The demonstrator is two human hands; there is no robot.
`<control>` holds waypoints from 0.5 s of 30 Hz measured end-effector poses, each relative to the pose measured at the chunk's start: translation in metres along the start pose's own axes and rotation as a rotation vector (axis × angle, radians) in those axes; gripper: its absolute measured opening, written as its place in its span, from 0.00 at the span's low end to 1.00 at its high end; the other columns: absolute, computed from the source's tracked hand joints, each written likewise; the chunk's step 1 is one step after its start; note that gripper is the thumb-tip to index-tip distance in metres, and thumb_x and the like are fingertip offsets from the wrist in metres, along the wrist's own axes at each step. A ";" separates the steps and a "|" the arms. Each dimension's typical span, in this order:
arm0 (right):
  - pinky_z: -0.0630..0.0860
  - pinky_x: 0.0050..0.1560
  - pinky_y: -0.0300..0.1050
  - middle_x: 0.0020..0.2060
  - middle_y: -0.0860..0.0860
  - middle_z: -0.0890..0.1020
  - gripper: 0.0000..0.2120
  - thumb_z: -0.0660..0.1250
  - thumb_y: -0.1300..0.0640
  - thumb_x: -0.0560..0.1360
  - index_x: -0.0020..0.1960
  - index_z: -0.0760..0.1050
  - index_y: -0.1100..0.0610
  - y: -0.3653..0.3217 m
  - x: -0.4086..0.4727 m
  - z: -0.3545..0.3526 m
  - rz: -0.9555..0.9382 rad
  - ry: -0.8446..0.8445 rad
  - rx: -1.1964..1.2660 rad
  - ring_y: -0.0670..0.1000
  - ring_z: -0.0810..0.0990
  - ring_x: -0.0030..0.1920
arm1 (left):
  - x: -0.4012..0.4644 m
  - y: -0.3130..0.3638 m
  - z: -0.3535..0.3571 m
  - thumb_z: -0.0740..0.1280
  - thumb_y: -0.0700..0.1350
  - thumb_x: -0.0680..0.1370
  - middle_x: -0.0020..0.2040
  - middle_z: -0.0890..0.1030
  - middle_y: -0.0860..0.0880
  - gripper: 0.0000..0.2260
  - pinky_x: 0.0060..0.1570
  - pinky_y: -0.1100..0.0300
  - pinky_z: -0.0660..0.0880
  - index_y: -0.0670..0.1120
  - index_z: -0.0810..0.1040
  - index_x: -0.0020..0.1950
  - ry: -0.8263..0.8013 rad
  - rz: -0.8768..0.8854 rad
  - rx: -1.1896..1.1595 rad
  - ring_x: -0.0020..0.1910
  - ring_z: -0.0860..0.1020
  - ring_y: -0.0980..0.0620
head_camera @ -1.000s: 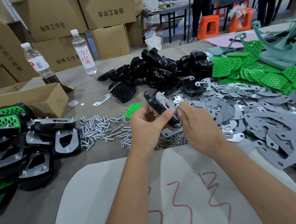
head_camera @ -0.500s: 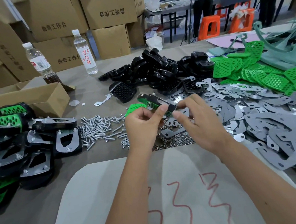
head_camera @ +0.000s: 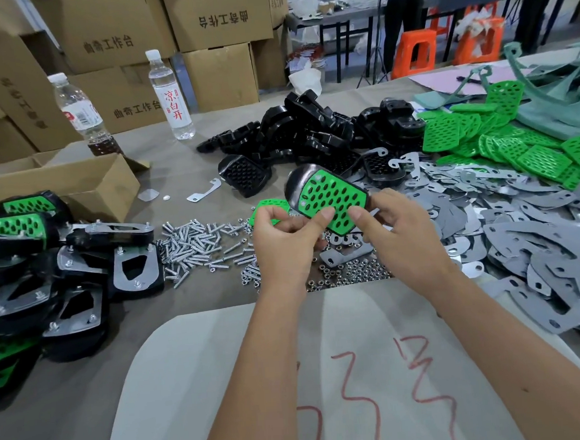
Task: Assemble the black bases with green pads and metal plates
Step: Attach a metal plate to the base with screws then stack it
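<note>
Both hands hold one black base fitted with a green perforated pad [head_camera: 330, 196], pad side facing me, above the table's middle. My left hand [head_camera: 283, 235] grips its near left edge with the thumb on the pad. From the right, my right hand [head_camera: 394, 228] grips it, thumb pressing the pad's lower edge. A loose green pad [head_camera: 268, 206] lies just behind my left hand. Black bases [head_camera: 306, 129] are heaped at the back, green pads [head_camera: 516, 145] at the back right, grey metal plates [head_camera: 523, 238] on the right.
Screws [head_camera: 197, 241] and nuts [head_camera: 350, 272] lie scattered below the hands. Finished assemblies [head_camera: 45, 268] are piled at the left beside an open cardboard box [head_camera: 73, 187]. Two water bottles [head_camera: 170, 94] stand at the back before stacked cartons. Two people stand at a far table.
The held part has been turned over: a second ago its black underside with a metal plate faced me, now the green pad faces me. Both hands keep their grip.
</note>
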State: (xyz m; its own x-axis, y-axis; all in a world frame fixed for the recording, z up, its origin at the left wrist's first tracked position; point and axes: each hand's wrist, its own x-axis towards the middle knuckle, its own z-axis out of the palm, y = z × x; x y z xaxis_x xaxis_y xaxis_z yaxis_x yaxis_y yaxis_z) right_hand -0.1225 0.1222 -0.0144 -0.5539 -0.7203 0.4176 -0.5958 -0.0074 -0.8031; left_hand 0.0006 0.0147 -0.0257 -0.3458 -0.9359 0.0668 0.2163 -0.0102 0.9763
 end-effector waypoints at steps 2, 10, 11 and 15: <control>0.79 0.44 0.61 0.42 0.54 0.79 0.12 0.68 0.48 0.81 0.47 0.81 0.57 0.000 -0.002 -0.002 0.054 0.003 0.059 0.57 0.79 0.44 | -0.001 0.002 -0.001 0.81 0.39 0.72 0.34 0.82 0.46 0.21 0.30 0.58 0.77 0.44 0.72 0.55 -0.028 0.011 -0.005 0.28 0.77 0.51; 0.84 0.49 0.54 0.46 0.45 0.87 0.01 0.72 0.49 0.79 0.50 0.82 0.44 0.004 -0.003 0.005 0.189 -0.029 0.090 0.48 0.87 0.46 | -0.004 0.005 -0.006 0.78 0.36 0.74 0.30 0.81 0.49 0.14 0.31 0.58 0.76 0.46 0.77 0.54 -0.094 0.039 0.120 0.27 0.78 0.51; 0.83 0.47 0.49 0.44 0.45 0.88 0.02 0.72 0.50 0.80 0.48 0.83 0.44 0.003 -0.002 0.007 0.202 -0.027 0.124 0.45 0.87 0.44 | -0.004 0.007 -0.007 0.77 0.36 0.75 0.30 0.81 0.49 0.13 0.30 0.59 0.76 0.46 0.77 0.54 -0.090 0.020 0.112 0.27 0.78 0.51; 0.70 0.28 0.32 0.36 0.51 0.87 0.06 0.74 0.56 0.78 0.42 0.83 0.53 -0.005 -0.001 0.021 0.341 -0.016 0.336 0.44 0.82 0.31 | 0.002 0.018 -0.013 0.77 0.37 0.74 0.35 0.80 0.45 0.08 0.32 0.59 0.75 0.47 0.81 0.48 0.011 0.006 0.128 0.32 0.78 0.51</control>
State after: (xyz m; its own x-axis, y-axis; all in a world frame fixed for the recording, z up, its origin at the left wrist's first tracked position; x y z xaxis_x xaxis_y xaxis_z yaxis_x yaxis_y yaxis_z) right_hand -0.1068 0.1087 -0.0203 -0.6748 -0.7309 0.1023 -0.1596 0.0092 -0.9871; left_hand 0.0156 0.0083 -0.0107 -0.3350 -0.9396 0.0709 0.1000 0.0394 0.9942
